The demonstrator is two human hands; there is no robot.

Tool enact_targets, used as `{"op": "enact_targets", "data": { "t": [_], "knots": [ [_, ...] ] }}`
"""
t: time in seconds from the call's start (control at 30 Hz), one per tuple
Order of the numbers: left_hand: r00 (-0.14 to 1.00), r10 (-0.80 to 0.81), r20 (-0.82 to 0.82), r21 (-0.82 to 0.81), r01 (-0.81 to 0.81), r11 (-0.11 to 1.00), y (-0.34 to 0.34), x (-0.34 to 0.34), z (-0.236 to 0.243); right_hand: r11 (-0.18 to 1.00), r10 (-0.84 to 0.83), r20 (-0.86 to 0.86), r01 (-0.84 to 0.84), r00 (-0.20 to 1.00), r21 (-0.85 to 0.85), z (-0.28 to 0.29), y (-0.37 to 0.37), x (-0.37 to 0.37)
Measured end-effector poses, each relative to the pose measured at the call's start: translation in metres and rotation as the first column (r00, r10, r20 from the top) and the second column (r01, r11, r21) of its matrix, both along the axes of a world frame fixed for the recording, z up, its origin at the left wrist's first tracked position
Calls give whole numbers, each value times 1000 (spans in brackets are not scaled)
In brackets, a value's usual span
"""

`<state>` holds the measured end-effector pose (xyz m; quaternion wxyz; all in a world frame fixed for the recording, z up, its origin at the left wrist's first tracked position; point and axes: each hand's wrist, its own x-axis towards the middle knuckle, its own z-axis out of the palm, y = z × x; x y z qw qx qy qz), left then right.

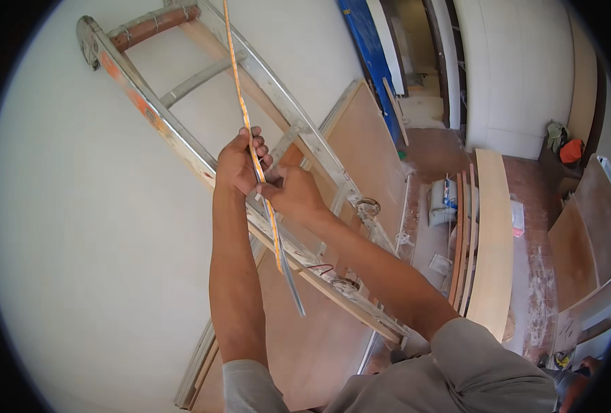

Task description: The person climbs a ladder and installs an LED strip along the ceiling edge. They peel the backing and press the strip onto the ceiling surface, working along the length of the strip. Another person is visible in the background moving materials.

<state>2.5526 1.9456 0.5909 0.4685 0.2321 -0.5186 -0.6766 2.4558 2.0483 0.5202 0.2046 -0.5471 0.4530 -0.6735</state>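
Observation:
My left hand [238, 164] and my right hand [293, 194] are raised in front of me, both closed on a long thin yellow-orange strip [242, 110] that sits in a narrow metal channel [290, 286]. The strip runs from the top of the view down between my hands. Its metal end sticks out below my right hand, with thin red wires [319, 268] near it. Behind my hands stands an aluminium ladder [175, 127], leaning against a white wall [65, 206].
Far below lie plywood sheets [367, 148] along the wall, a long pale wooden board [492, 241] and thin strips [460, 234] on a dusty floor, a white bag [442, 203] and a blue panel [369, 48] by a doorway.

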Motion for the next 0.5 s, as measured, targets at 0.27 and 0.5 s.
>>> {"op": "enact_targets", "data": {
  "t": [0.27,0.5],
  "knots": [
    [990,-94,-107,48,100,994,-20,10,-14,935,228,130,-254,965,248,2,-3,-5],
    [990,-88,-113,-71,81,994,-19,12,-15,707,548,552,-701,629,96,10,-10,-21]
  ]
}}
